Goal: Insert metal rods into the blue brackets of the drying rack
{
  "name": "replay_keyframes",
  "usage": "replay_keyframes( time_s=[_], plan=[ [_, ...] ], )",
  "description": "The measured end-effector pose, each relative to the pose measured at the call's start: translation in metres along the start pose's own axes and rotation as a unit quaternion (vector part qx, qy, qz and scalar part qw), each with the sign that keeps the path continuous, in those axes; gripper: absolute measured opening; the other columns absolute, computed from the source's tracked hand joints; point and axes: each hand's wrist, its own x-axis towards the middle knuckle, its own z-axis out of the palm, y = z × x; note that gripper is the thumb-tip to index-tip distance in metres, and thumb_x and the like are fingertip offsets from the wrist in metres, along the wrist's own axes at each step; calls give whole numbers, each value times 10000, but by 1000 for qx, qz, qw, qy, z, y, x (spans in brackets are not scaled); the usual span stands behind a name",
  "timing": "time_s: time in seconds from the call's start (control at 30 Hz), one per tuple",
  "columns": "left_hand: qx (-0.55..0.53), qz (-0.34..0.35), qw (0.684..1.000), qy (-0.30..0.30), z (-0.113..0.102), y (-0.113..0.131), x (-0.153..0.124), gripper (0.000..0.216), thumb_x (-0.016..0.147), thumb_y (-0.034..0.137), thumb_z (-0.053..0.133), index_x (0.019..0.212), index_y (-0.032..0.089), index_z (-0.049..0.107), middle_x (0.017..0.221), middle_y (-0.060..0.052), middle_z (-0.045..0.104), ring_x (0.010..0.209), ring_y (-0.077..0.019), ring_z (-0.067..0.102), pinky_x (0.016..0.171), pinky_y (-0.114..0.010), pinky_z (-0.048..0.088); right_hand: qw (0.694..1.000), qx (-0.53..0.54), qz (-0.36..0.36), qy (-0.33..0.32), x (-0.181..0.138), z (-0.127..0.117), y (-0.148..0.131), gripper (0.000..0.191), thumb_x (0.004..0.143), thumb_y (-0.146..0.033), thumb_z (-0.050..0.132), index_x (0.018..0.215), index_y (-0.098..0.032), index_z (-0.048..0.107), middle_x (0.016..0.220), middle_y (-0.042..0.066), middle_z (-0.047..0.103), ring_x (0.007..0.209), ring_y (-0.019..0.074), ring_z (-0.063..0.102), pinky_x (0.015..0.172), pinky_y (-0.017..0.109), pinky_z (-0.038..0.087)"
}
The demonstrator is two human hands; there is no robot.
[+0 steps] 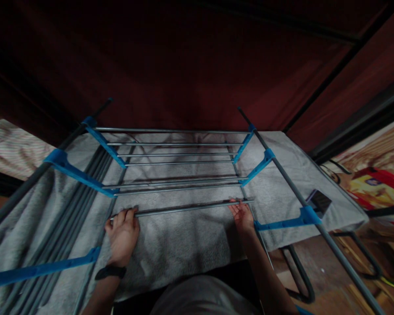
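Note:
A thin grey metal tube (184, 208) lies crosswise in front of me, held near both ends. My left hand (124, 229), with a dark band at the wrist, is closed over its left end. Around the right end curl the fingers of my right hand (242, 215), palm partly up. The tube is inside a partly built rack frame with long grey side poles (290, 181) and blue plastic brackets (75, 173). Several crossbars (177, 189) join the far brackets. Two nearer brackets, one at the left (42, 267) and one at the right (287, 223), have no bar between them.
Several loose grey tubes (64, 232) lie in a bundle on the grey cloth (184, 249) at the left. A small dark box-like object (319, 202) sits beside the right pole. Dark red panels (184, 65) rise behind. A red and yellow package (379, 188) is at far right.

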Motion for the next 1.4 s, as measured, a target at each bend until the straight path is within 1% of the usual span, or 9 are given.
replay_keyframes(
  time_s=[0.27, 0.5, 0.73, 0.87, 1.1, 1.4],
  plan=[
    [-7, -2, 1000, 4, 3, -1, 0, 427, 995, 231, 369, 1307, 154, 651, 1250, -163, 679, 1203, -327, 581, 1142, -523, 308, 1000, -5, 2, -1, 2, -3, 2, 251, 736, -376, 789, 827, -285, 574, 919, 24, 793, 966, 240, 758, 936, 488, 600],
    [-5, -1, 1000, 2, -1, 2, 1, 451, 1004, 231, 344, 1302, 121, 665, 1237, -174, 682, 1197, -338, 578, 1136, -533, 316, 1000, -3, 7, -4, 0, -2, 1, 217, 758, -369, 770, 855, -278, 598, 934, 25, 800, 982, 238, 763, 970, 503, 588],
    [-4, -5, 1000, -6, -2, 2, 0, 430, 1001, 225, 360, 1304, 138, 653, 1259, -161, 674, 1221, -330, 574, 1148, -517, 305, 1000, 2, 7, -4, 0, -1, 0, 206, 780, -353, 770, 864, -270, 600, 930, 24, 803, 935, 224, 769, 964, 501, 598],
    [-1, -12, 1000, -13, -2, 3, 0, 428, 1006, 227, 358, 1307, 143, 651, 1256, -159, 677, 1226, -330, 571, 1148, -522, 303, 1000, -1, 5, -11, -1, -1, 0, 212, 792, -366, 764, 885, -270, 599, 943, 25, 803, 938, 223, 768, 964, 497, 598],
    [-17, -17, 1000, -4, -1, 3, 0, 421, 1001, 230, 365, 1298, 153, 654, 1244, -156, 673, 1231, -329, 574, 1152, -523, 301, 1000, -7, 3, -17, -1, -1, 1, 235, 794, -387, 761, 883, -281, 571, 975, 20, 796, 964, 220, 755, 1005, 493, 571],
    [-6, -4, 1000, 0, -1, 2, 0, 450, 1004, 229, 340, 1302, 117, 657, 1246, -176, 672, 1203, -345, 577, 1129, -538, 324, 1000, -10, -5, -15, 1, -4, 4, 258, 778, -402, 774, 885, -276, 576, 991, 30, 777, 1031, 248, 731, 1065, 576, 511]
  ],
)
